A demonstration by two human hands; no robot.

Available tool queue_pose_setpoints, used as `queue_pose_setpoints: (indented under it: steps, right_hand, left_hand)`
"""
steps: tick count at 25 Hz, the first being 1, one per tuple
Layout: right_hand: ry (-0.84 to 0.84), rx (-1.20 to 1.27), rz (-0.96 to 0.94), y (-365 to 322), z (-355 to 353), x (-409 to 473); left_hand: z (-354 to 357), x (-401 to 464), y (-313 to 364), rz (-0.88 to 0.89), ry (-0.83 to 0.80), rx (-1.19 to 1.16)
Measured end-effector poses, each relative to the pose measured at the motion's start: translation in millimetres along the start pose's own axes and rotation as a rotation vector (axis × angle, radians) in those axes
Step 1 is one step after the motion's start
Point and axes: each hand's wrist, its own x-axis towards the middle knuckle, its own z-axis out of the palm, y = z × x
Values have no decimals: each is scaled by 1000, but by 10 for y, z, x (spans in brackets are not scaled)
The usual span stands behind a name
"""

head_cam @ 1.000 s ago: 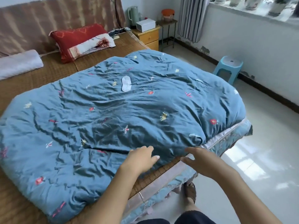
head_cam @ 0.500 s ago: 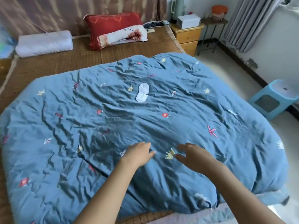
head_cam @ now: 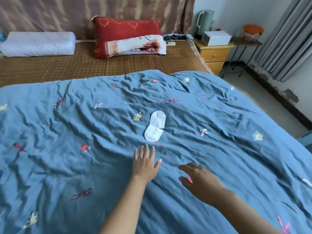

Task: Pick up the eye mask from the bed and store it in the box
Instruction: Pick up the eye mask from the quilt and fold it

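Observation:
A white eye mask (head_cam: pixel 155 125) lies flat on the blue quilt (head_cam: pixel 219 149) near the middle of the bed. My left hand (head_cam: pixel 145 163) stretches out palm down, fingers apart, with its fingertips a short way below the mask and not touching it. My right hand (head_cam: pixel 197 179) hovers over the quilt lower and to the right, fingers loosely spread and holding nothing. A white box (head_cam: pixel 216 38) stands on the wooden nightstand (head_cam: pixel 214 54) at the bed's far right corner.
A red pillow (head_cam: pixel 125 31), a folded floral cloth (head_cam: pixel 136 45) and a white bolster (head_cam: pixel 38 43) lie at the head of the bed on a woven mat (head_cam: pixel 67 66). A green kettle (head_cam: pixel 205 20) stands behind the box. Grey curtains (head_cam: pixel 287 39) hang at right.
I have leaned further over the bed. Both hands have moved forward across the quilt towards the eye mask, which looks nearer and larger. The mask itself has not moved.

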Motion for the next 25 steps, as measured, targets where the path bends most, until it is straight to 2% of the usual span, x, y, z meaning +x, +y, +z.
queue_pose_setpoints:
  steps: [2,5,7,13,15,21,23,25]
  right_hand:
    - [39,-56,-113,157,125,748]
    - [80,-247,-306,408,246,1882]
    - [122,-374,-395,534,325,2495]
    - [131,-899,-605,463,354,3313]
    - [136,-994,-682,360,222,3439]
    - [-146,-983,-550,164,-86,3480]
    - [-188,-814,-525,159,-135,3460]
    - [-236,-526,-435,220,-148,3395]
  left_hand:
    - [459,309,-29,-23,45,-32]
    - [1093,594,11,-12,47,-69]
    - [1436,703,-18,-29,112,-66]
    - [1631,834,-17,-61,190,-53]
    - [1637,873,-37,-59,212,-30]
    - [1648,916,-41,-47,201,-15]
    - [1661,911,-50,-44,216,-24]
    - [1657,917,-51,-42,239,-11]
